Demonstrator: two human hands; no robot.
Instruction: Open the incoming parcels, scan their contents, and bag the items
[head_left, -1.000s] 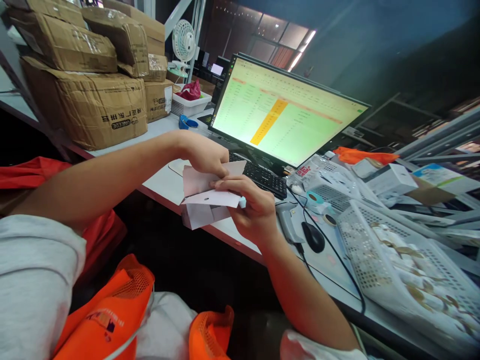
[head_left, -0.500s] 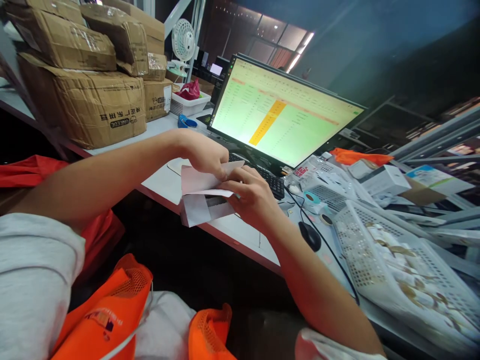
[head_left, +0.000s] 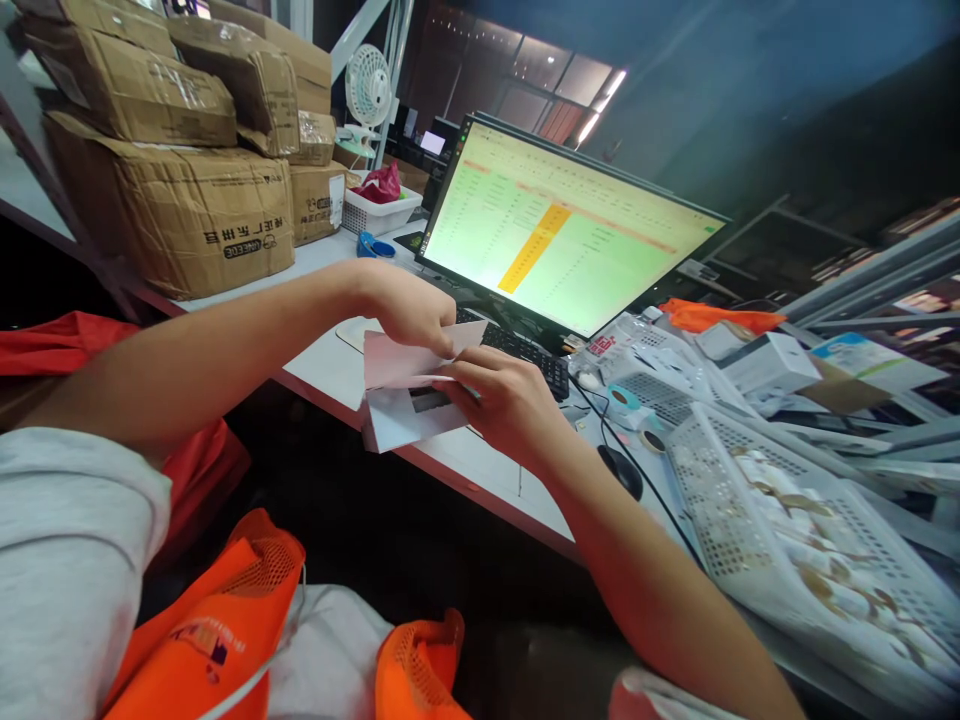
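A white piece of folded card, like a small carton with its flaps apart (head_left: 409, 418), is between my hands above the front edge of the desk. My left hand (head_left: 412, 310) is closed on its upper flap, thumb pointing down and fingers curled behind the card. From the right, my right hand (head_left: 499, 390) grips the same carton, with its fingers bent over the inner flap. A dark slot shows in the card below my right fingers. The fingertips of both hands almost meet, and part of the carton behind them is hidden.
Behind my hands stand a keyboard (head_left: 517, 350) and a lit monitor (head_left: 570, 230). Cardboard boxes (head_left: 180, 220) are stacked at the left, near a small fan (head_left: 367, 88). On the right lie a mouse (head_left: 621, 470), its cable and a white basket (head_left: 720, 500) of small wrapped items.
My right hand and forearm have shifted slightly, and the carton's lower part has turned a little, its inner flap now lying flatter. My left hand keeps its hold.
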